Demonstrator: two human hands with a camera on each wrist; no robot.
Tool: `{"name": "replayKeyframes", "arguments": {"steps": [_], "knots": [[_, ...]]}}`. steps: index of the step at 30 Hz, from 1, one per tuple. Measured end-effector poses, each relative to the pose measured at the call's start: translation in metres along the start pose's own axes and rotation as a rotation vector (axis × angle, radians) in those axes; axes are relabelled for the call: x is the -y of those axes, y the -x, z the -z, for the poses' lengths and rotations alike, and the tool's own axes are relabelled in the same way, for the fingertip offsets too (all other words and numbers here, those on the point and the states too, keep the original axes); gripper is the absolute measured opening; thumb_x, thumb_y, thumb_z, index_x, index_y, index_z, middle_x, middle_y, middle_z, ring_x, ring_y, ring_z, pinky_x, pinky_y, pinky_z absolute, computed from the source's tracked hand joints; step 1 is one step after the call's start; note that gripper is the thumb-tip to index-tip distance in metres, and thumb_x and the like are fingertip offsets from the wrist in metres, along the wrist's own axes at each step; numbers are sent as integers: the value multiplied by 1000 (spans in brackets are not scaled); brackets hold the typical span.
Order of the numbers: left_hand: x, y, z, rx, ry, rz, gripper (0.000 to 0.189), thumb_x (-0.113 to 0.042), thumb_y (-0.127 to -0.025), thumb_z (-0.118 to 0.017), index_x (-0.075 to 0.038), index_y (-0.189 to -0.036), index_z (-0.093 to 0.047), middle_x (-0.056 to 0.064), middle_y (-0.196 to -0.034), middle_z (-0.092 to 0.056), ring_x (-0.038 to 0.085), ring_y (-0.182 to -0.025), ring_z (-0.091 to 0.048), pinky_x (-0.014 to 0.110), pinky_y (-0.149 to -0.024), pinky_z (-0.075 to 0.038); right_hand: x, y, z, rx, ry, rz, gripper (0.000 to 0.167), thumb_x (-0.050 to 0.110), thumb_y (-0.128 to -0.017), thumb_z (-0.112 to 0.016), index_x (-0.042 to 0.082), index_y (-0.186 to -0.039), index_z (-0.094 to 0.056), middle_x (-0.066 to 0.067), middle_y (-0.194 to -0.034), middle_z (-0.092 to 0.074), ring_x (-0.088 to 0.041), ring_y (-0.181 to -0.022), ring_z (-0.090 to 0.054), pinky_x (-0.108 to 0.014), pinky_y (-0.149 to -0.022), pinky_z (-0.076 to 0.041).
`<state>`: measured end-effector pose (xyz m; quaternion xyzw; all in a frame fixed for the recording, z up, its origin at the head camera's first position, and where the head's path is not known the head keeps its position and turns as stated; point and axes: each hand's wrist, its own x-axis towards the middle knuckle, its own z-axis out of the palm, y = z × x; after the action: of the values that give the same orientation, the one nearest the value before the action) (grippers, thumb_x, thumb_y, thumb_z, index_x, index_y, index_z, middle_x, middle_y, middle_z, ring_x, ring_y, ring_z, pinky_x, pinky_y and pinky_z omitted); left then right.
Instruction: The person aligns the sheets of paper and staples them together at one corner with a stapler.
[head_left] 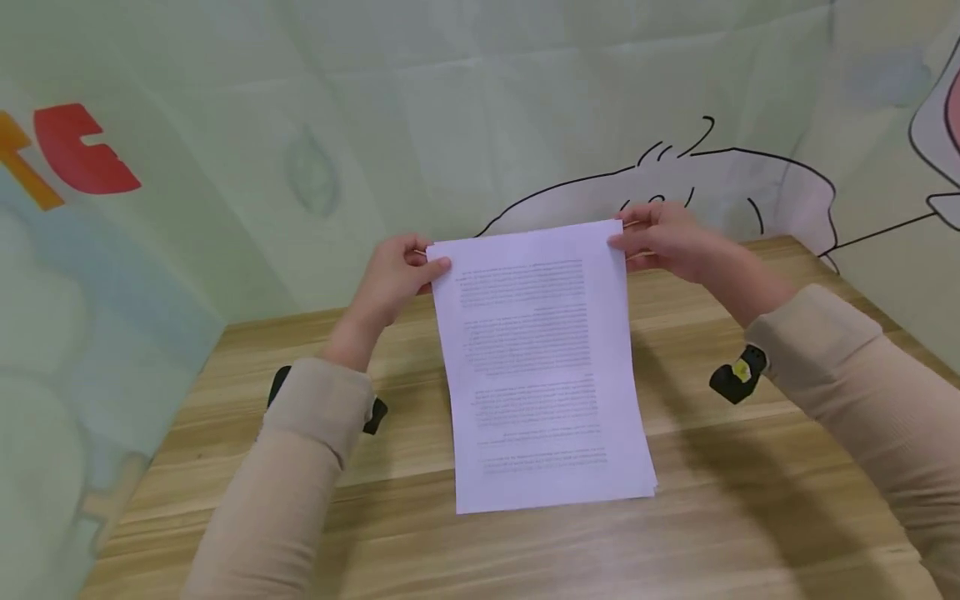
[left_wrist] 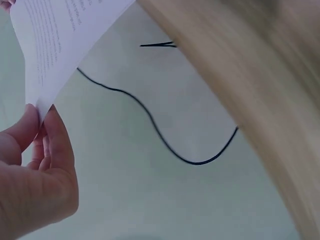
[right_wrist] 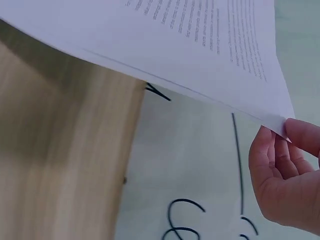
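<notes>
Printed sheets of white paper (head_left: 532,358) hang between my two hands, raised over the table with the lines of text upside down in the head view. My left hand (head_left: 397,275) pinches one far corner, thumb on the printed face and fingers behind. The opposite far corner is pinched by my right hand (head_left: 667,237) in the same way. In the left wrist view the paper (left_wrist: 55,45) narrows to the corner held by the left hand (left_wrist: 45,170). The right wrist view has the right hand (right_wrist: 285,170) at the other corner of the paper (right_wrist: 175,55).
A wood-grain table (head_left: 405,433) lies beneath the paper. Behind it hangs a pale green printed backdrop (head_left: 420,108) with cartoon outlines and coloured letters. Dark wrist-worn devices show at the left cuff (head_left: 318,400) and right cuff (head_left: 813,325).
</notes>
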<state>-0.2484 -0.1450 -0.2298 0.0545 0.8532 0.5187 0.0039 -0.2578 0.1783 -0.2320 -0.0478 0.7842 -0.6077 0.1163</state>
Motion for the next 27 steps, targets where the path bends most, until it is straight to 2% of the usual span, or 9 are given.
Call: {"name": "replayKeyframes", "arguments": {"steps": [7, 15, 18, 21, 24, 27], "knots": [[-33, 1, 7, -64, 16, -71, 27, -8, -88, -64, 4, -110, -56, 12, -92, -55, 17, -77, -54, 23, -70, -51, 31, 8, 11, -38, -28, 76, 28, 11, -89, -63, 2, -113, -51, -1, -91, -60, -15, -78, -58, -22, -68, -50], [-67, 4, 17, -122, 48, -155, 20, -8, -86, -65, 0, -102, -56, 7, -86, -56, 15, -76, -52, 22, -65, -47, 55, 11, 22, -105, -86, 184, 25, 9, -85, -66, 6, -107, -55, -2, -88, -60, -16, -78, -57, -22, -64, -50], [-79, 4, 21, -153, 78, -186, 16, -7, -86, -66, -2, -97, -56, 5, -83, -56, 14, -74, -52, 21, -63, -47, 66, 12, 24, -99, -117, 238, 24, 8, -85, -66, 6, -107, -56, -3, -90, -62, -17, -80, -58, -22, -65, -51], [-91, 5, 25, -188, 121, -228, 14, -5, -84, -67, -5, -92, -56, 4, -80, -57, 14, -73, -53, 21, -62, -47, 78, 15, 29, -82, -201, 309, 23, 4, -83, -68, 4, -103, -58, -5, -88, -64, -17, -77, -58, -22, -63, -50], [-101, 6, 28, -224, 163, -288, 15, -4, -82, -69, -6, -90, -57, 4, -76, -58, 14, -68, -54, 23, -61, -46, 89, 16, 33, -81, -289, 361, 25, 1, -79, -70, 2, -102, -59, -7, -87, -65, -19, -74, -59, -22, -60, -50], [-99, 5, 28, -225, 145, -327, 15, -4, -82, -70, -6, -91, -58, 3, -75, -57, 14, -65, -55, 24, -64, -46, 92, 16, 33, -103, -269, 357, 28, 2, -79, -71, 2, -103, -58, -7, -89, -64, -19, -75, -58, -22, -61, -50]]}}
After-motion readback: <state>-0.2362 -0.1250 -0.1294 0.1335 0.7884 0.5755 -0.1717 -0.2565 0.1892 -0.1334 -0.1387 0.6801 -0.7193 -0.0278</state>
